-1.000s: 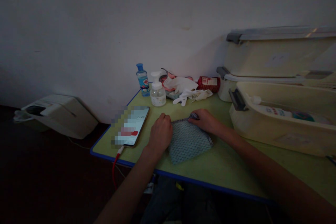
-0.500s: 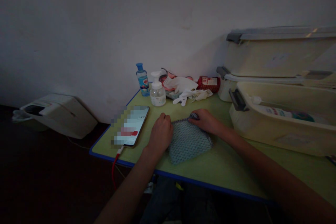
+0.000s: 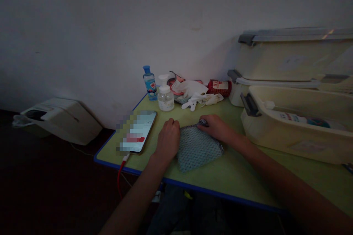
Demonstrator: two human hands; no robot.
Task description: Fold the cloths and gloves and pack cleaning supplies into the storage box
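A blue-green textured cloth [image 3: 200,148] with a dark checked edging lies on the green table between my hands. My left hand [image 3: 169,137] is closed at its upper left corner; the fingertips are curled under and hidden. At the upper right corner, my right hand [image 3: 215,126] pinches the checked edge, which is bunched between thumb and fingers. The cloth's top edge runs straight from one hand to the other, and its lower part spreads toward me. Left of my left hand lies a phone [image 3: 142,132] with its screen lit.
A red cable [image 3: 120,176] runs from the phone over the blue-edged table [image 3: 237,187]. Behind stand a blue bottle [image 3: 150,84], a pump bottle [image 3: 166,99], white gloves [image 3: 202,100] and a red can [image 3: 220,88]. Cream bins [image 3: 292,139] fill the right; a white bin [image 3: 66,119] stands at left.
The hands and the cloth have hardly moved. My left hand has shifted very slightly left, and the digits on the phone screen have changed.
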